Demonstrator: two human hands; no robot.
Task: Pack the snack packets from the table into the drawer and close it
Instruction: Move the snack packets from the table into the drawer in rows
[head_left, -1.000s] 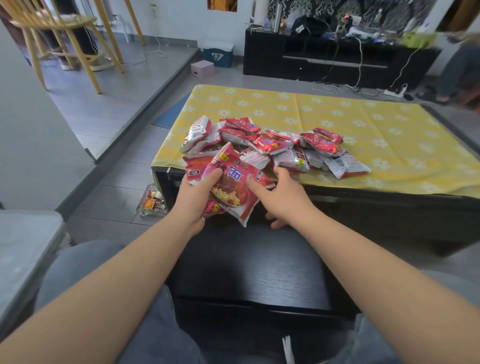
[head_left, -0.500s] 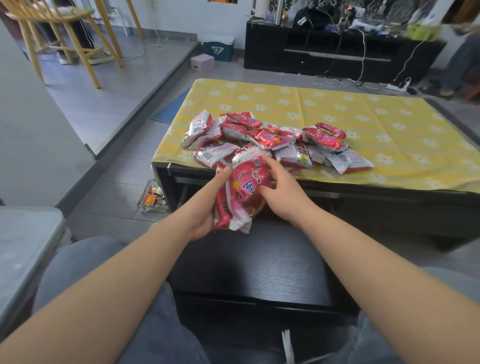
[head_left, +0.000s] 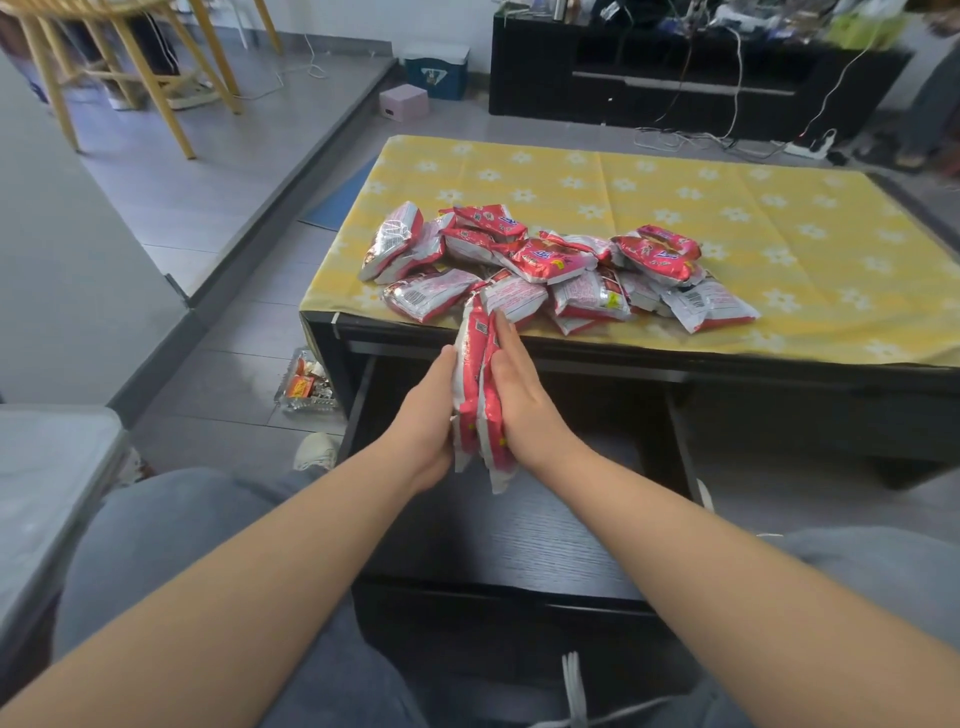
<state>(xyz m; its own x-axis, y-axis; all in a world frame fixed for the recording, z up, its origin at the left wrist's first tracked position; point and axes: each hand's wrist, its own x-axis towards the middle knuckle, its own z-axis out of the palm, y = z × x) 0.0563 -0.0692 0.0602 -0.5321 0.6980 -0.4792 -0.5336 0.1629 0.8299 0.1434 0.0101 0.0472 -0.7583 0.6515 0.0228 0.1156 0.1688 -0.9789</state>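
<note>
Two hands pressed a small stack of snack packets (head_left: 480, 395) between them, above the open drawer (head_left: 519, 525) and just in front of the surface edge. The left hand (head_left: 427, 415) lay flat against the left face of the stack, fingers extended and held together, thumb uppermost. The held packets stood on edge between the palms, red and silver, with their upper ends reaching the front edge of the surface (head_left: 779, 332) and their lower ends hanging free below the hands. The exact number of packets in the stack could not be determined. The right hand (head_left: 522, 397) lay flat against the right face of the stack, fingers extended toward the surface, fingertips near the closest loose packet. The drawer stood pulled out toward the person, its dark floor visible beneath both hands. The remaining pile of packets (head_left: 561, 265) lay on the yellow flowered cloth (head_left: 675, 187), near the front left portion of the surface, directly beyond the hands. The right half of the cloth carried no packets.
</note>
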